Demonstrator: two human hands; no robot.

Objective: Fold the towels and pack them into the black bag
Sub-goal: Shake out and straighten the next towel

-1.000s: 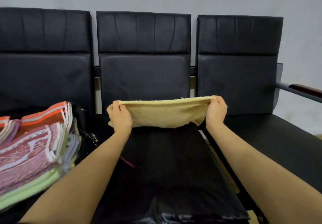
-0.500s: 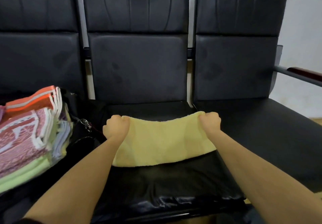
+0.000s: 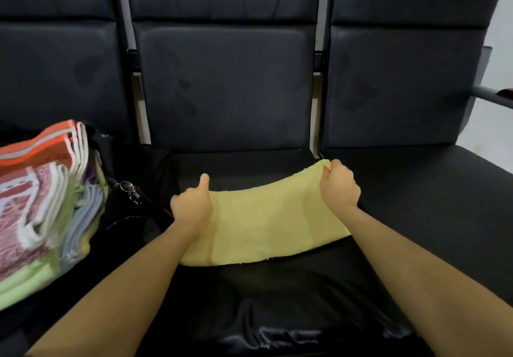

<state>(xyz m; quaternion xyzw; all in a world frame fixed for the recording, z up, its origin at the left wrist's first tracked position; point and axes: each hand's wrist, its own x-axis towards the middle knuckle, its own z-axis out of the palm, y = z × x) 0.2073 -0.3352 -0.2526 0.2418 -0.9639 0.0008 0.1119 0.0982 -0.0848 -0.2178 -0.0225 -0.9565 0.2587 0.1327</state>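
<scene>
On the middle seat (image 3: 230, 167) lies the yellow towel (image 3: 266, 226), spread flat — the left hand (image 3: 191, 209) grips its left end, thumb raised, and the right hand (image 3: 340, 187) pinches its far right corner. Beside it, left, folded towels (image 3: 41, 206) fill the black bag (image 3: 130, 217).

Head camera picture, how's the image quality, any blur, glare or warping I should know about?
Head view: wide-angle bending bows the seat backs outward toward the edges; the stack of folded towels at far left is smeared and soft; the yellow towel and both hands, left hand and right hand, are fairly sharp; glossy highlights sit on the black fabric at the bottom; lighting is dim and even.
</scene>
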